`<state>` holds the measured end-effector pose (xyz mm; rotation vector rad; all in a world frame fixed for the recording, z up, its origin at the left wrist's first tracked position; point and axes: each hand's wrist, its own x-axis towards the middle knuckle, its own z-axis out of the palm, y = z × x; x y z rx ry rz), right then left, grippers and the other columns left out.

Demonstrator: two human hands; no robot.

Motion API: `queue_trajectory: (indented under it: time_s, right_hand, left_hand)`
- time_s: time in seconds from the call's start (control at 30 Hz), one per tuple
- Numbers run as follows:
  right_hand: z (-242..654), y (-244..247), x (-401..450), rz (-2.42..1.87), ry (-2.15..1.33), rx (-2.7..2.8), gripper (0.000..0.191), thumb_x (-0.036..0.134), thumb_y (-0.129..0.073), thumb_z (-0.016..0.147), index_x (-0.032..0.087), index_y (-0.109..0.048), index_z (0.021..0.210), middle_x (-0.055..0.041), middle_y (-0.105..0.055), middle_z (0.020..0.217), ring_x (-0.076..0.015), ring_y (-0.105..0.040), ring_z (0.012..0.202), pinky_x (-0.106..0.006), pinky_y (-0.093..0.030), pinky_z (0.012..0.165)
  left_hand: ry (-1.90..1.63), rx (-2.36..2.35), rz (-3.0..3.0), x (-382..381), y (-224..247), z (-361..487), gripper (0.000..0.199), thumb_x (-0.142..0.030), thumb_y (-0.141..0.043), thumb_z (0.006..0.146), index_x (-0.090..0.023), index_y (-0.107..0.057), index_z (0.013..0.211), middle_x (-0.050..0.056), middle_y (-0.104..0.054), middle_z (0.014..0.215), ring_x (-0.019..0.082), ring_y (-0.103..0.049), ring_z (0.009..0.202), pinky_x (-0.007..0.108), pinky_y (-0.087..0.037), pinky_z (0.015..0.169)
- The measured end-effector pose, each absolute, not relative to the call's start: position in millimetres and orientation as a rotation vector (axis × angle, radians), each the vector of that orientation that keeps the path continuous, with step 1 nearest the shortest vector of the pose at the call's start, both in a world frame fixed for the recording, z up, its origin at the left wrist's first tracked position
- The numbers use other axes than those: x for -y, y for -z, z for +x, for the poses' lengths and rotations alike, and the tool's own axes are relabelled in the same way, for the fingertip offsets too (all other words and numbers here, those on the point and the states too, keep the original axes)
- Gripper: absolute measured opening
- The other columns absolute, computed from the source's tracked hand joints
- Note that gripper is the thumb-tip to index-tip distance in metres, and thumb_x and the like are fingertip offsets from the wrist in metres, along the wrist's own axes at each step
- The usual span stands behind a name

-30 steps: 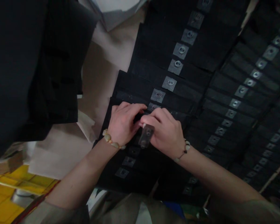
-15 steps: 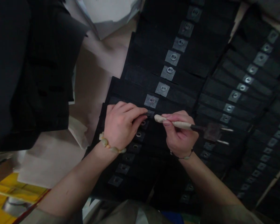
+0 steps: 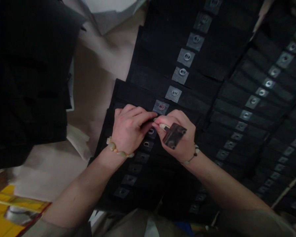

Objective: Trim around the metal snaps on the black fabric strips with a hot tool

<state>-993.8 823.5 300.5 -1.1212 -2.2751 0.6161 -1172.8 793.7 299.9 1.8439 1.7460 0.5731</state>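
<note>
Black fabric pieces (image 3: 148, 89) overlap in a long row, each with a small grey square patch (image 3: 174, 93) bearing a ring. My left hand (image 3: 129, 130) rests on them, thumb and fingertips drawn together at one ring; whatever is between them is too small to make out. Close against its fingertips, my right hand (image 3: 178, 135) is closed round a pale-handled tool (image 3: 174, 135), whose dark two-pronged end points up toward the camera. The tool's other end is hidden by the fingers.
More rows of black pieces with patches (image 3: 253, 100) lie to the right. Dark fabric (image 3: 34, 82) hangs at the left, beside pale paper (image 3: 93, 85). Something yellow (image 3: 4, 210) is at the lower left.
My right hand has moved left to my left fingertips. The tool has swung from lying sideways to standing steeply, its dark end nearer the camera. My left hand has hardly moved.
</note>
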Motion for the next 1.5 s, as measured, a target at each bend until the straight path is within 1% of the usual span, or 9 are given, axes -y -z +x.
queue_trajectory:
  time_s: [0.17, 0.33, 0.43, 0.5, 0.6, 0.7, 0.93, 1.17, 1.5]
  right_hand:
    - [-997.4, -307.1, -822.0, -1.096, -0.687, 2.225, 0.002, 0.022, -0.064, 0.094, 0.020, -0.063, 0.093, -0.0025, -0.061, 0.084, -0.0143, -0.057, 0.078, -0.027, -0.047, 0.069]
    - [-1015.8, -327.7, -824.5, -1.146, -0.437, 2.543, 0.007, 0.019, -0.060, 0.093, 0.023, -0.065, 0.090, -0.0032, -0.057, 0.081, -0.0159, -0.048, 0.075, -0.024, -0.028, 0.050]
    - [-1020.5, -332.6, -828.4, -1.169, -0.389, 2.631, 0.008, 0.017, -0.059, 0.092, 0.022, -0.066, 0.089, -0.0052, -0.055, 0.082, -0.0175, -0.046, 0.075, -0.025, -0.022, 0.047]
    - [-1015.6, -329.0, -829.7, -1.160, -0.458, 2.591, 0.008, 0.017, -0.059, 0.092, 0.021, -0.065, 0.088, -0.0050, -0.054, 0.080, -0.0173, -0.047, 0.074, -0.025, -0.028, 0.049]
    - [-999.9, -317.0, -830.1, -1.116, -0.740, 2.305, 0.003, 0.017, -0.063, 0.092, 0.020, -0.063, 0.092, -0.0027, -0.059, 0.081, -0.0146, -0.055, 0.075, -0.026, -0.045, 0.062]
    - [-984.0, -304.6, -832.5, -1.102, -0.863, 1.926, 0.015, 0.010, -0.067, 0.088, 0.019, -0.062, 0.099, -0.0021, -0.067, 0.091, -0.0134, -0.064, 0.082, -0.028, -0.053, 0.073]
    - [-971.8, -294.5, -852.0, -1.110, -0.874, 1.753, 0.026, 0.004, -0.069, 0.083, 0.020, -0.065, 0.103, -0.0016, -0.070, 0.093, -0.0135, -0.067, 0.083, -0.029, -0.056, 0.071]
    - [-975.6, -296.7, -865.8, -1.052, -0.891, 1.878, 0.017, 0.013, -0.069, 0.088, 0.023, -0.064, 0.100, -0.0015, -0.070, 0.093, -0.0133, -0.066, 0.082, -0.029, -0.057, 0.069]
    - [-979.0, -291.5, -862.4, -1.076, -0.712, 2.065, 0.013, 0.014, -0.070, 0.087, 0.023, -0.065, 0.095, -0.0012, -0.067, 0.086, -0.0137, -0.065, 0.078, -0.027, -0.053, 0.067]
  left_hand:
    - [-0.550, -1.679, 1.783, -794.0, -304.1, -1178.6, 0.034, -0.031, -0.066, 0.090, -0.027, -0.065, 0.124, 0.003, -0.075, 0.106, 0.023, -0.062, 0.097, 0.036, -0.038, 0.079]
    - [-0.527, -1.639, 1.696, -796.4, -308.9, -1180.5, 0.032, -0.029, -0.060, 0.089, -0.026, -0.066, 0.121, 0.004, -0.074, 0.111, 0.024, -0.061, 0.098, 0.037, -0.039, 0.080]
    - [-0.515, -1.632, 1.661, -796.8, -310.9, -1179.7, 0.029, -0.034, -0.058, 0.090, -0.024, -0.068, 0.116, 0.004, -0.075, 0.111, 0.025, -0.061, 0.099, 0.038, -0.039, 0.081]
    - [-0.510, -1.652, 1.666, -796.8, -313.0, -1178.9, 0.026, -0.033, -0.060, 0.090, -0.024, -0.068, 0.114, 0.005, -0.075, 0.109, 0.025, -0.062, 0.099, 0.038, -0.039, 0.080]
    - [-0.487, -1.685, 1.698, -799.7, -317.8, -1175.9, 0.022, -0.026, -0.063, 0.091, -0.025, -0.069, 0.112, 0.003, -0.076, 0.105, 0.023, -0.064, 0.096, 0.037, -0.039, 0.078]
    - [-0.529, -1.754, 1.764, -809.9, -320.2, -1169.7, 0.021, -0.027, -0.063, 0.093, -0.029, -0.071, 0.113, 0.001, -0.076, 0.102, 0.020, -0.064, 0.091, 0.038, -0.038, 0.079]
    - [-0.674, -1.801, 1.859, -835.1, -303.1, -1160.1, 0.013, -0.035, -0.067, 0.092, -0.034, -0.079, 0.097, 0.000, -0.076, 0.094, 0.020, -0.060, 0.092, 0.040, -0.036, 0.081]
    - [-0.656, -1.795, 1.882, -836.4, -303.3, -1161.8, 0.015, -0.036, -0.067, 0.092, -0.031, -0.079, 0.098, 0.001, -0.075, 0.091, 0.019, -0.060, 0.089, 0.040, -0.035, 0.080]
    - [-0.630, -1.794, 1.900, -835.9, -300.0, -1163.3, 0.016, -0.039, -0.065, 0.093, -0.033, -0.079, 0.099, 0.001, -0.074, 0.091, 0.019, -0.059, 0.090, 0.039, -0.034, 0.078]
